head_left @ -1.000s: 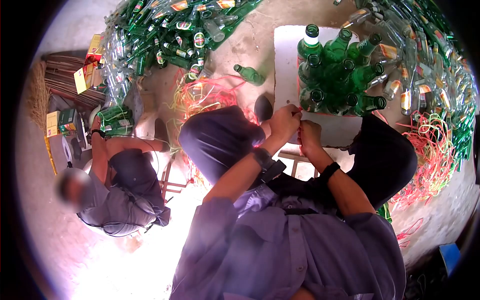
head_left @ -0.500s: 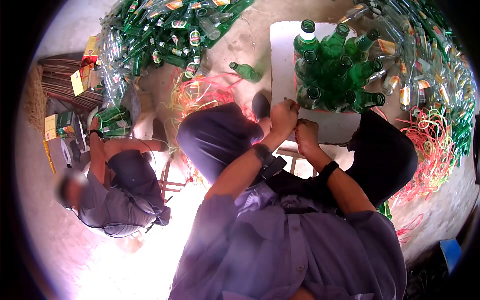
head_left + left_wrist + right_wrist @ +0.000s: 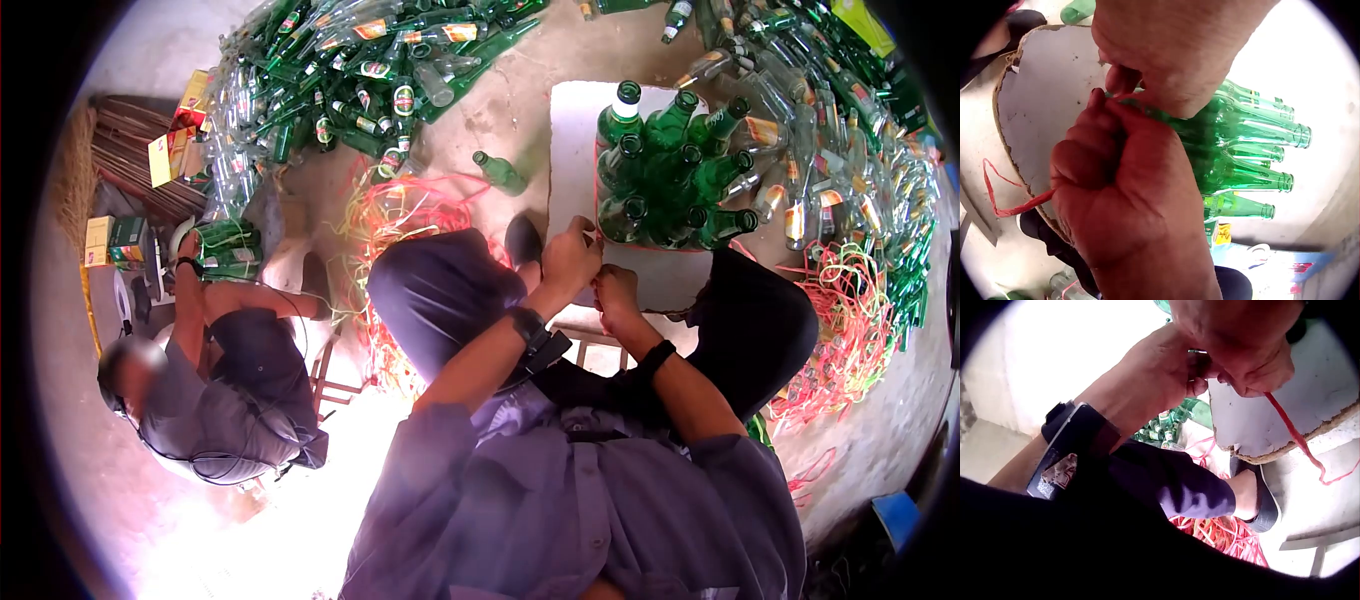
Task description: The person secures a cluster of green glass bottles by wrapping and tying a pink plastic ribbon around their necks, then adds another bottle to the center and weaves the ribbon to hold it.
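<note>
Several upright green bottles (image 3: 665, 165) stand close together on a white board (image 3: 575, 130), with a thin red strand along the bundle's lower edges. Just below the bundle's near left corner, my left hand (image 3: 572, 262) and right hand (image 3: 617, 300) are close together. In the left wrist view, my left hand (image 3: 1175, 53) comes from the top, fingertips meeting those of my right hand (image 3: 1129, 187) at a bit of red strand. A red strand (image 3: 1297, 439) trails from my right hand (image 3: 1235, 350) in the right wrist view. My left fingers are partly hidden.
Piles of bottles (image 3: 300, 60) lie at the upper left and upper right. Tangled red and yellow strands (image 3: 400, 210) spread beside both knees. A loose green bottle (image 3: 500, 172) lies left of the board. Another person (image 3: 230, 380) sits at the left, near cartons (image 3: 128, 240).
The head view has shifted, so the bottles and board appear lower. My hands remain together by the bundle with only slight movement. The other person's head has moved slightly.
</note>
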Demonstrator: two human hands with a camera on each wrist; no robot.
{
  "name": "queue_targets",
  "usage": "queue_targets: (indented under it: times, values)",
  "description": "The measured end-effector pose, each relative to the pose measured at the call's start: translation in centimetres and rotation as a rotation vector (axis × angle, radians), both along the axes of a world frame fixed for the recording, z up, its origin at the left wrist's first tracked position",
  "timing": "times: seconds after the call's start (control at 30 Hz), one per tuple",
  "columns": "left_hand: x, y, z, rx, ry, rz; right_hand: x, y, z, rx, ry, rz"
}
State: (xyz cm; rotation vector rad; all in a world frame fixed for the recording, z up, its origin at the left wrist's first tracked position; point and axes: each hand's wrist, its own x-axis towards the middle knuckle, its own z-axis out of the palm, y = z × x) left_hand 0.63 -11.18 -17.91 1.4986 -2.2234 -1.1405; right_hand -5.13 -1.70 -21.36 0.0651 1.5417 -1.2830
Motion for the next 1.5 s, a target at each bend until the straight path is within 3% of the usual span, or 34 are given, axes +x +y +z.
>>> queue_targets:
  times: [0.17, 0.3, 0.4, 0.47, 0.67, 0.97, 1.17, 1.27, 1.5]
  values:
    - [0.5, -0.1, -0.7, -0.157, 0.041, -0.061, -0.3, 0.0, 1.0, 0.017, 0.028, 0.027]
    - [0.5, -0.7, -0.9, -0.143, 0.098, -0.082, -0.5, 0.3, 0.3, 0.026, 0.050, 0.068]
    - [0.3, -1.4, -3.4, -0.077, 0.250, 0.055, -0.5, 0.8, -0.6, -0.012, 0.156, 0.108]
    - [0.4, -1.9, -4.0, 0.266, 0.404, 0.121, -0.6, 1.1, -0.8, -0.022, 0.177, 0.116]
    - [-0.2, -1.6, -4.2, 0.501, 0.626, 0.257, -1.0, 1.6, -0.2, -0.021, 0.256, 0.149]
    - [-0.1, -1.6, -0.7, 0.686, 0.599, 0.303, -1.1, 1.8, 1.0, -0.002, 0.244, 0.137]
    - [-0.6, -1.1, -4.6, 0.618, 0.705, 0.300, -1.4, 1.7, 2.2, 0.030, 0.232, 0.150]
    - [-0.4, -1.3, -2.8, 0.639, 0.612, 0.307, -1.1, 1.7, 2.2, 0.040, 0.173, 0.118]
    - [-0.3, -1.8, -2.5, 0.704, 0.519, 0.286, -0.6, 1.4, 3.3, 0.085, 0.043, 0.097]
